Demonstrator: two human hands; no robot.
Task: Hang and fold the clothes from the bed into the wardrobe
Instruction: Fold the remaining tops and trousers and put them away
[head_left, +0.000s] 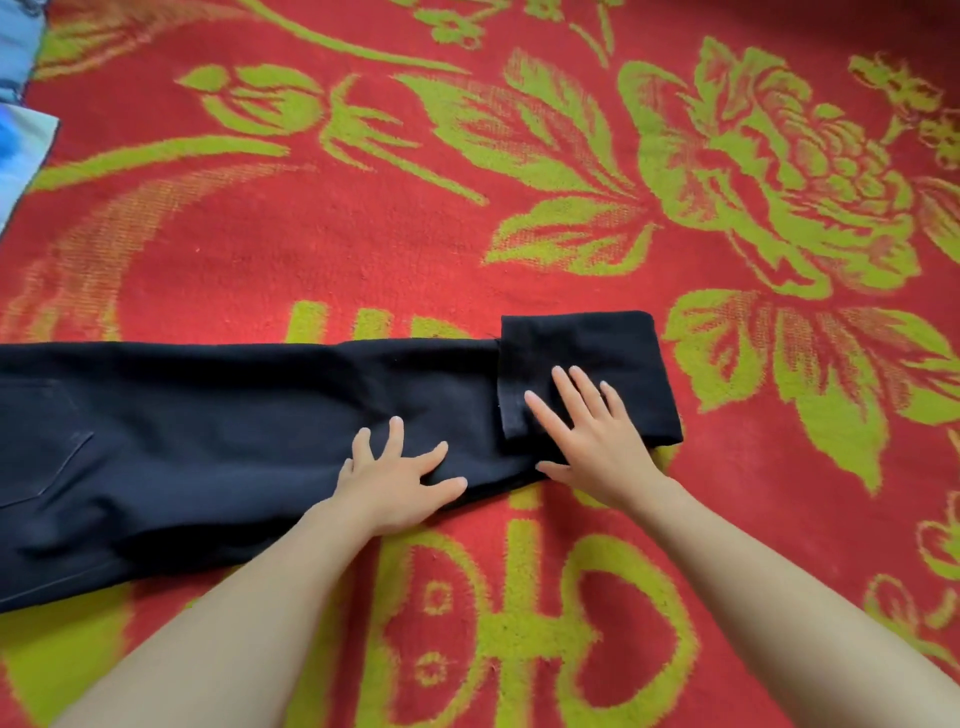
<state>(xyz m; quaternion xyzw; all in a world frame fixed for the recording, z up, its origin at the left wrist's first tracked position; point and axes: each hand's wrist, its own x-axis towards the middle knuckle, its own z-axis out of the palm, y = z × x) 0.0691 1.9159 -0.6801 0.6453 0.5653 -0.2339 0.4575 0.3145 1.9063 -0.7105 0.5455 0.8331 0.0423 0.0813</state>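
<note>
Red blanket, black trousers flat across it.
Both flat, not grasping: left hand on leg, fingers spread; right hand on folded-over cuff at right end.

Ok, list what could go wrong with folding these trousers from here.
1. The folded-over hem end of the dark navy trousers overhangs the leg's far edge, so folding on may give a crooked bundle.
2. The right hand and left hand only press flat, so lifting them may let the fold spring open.
</note>
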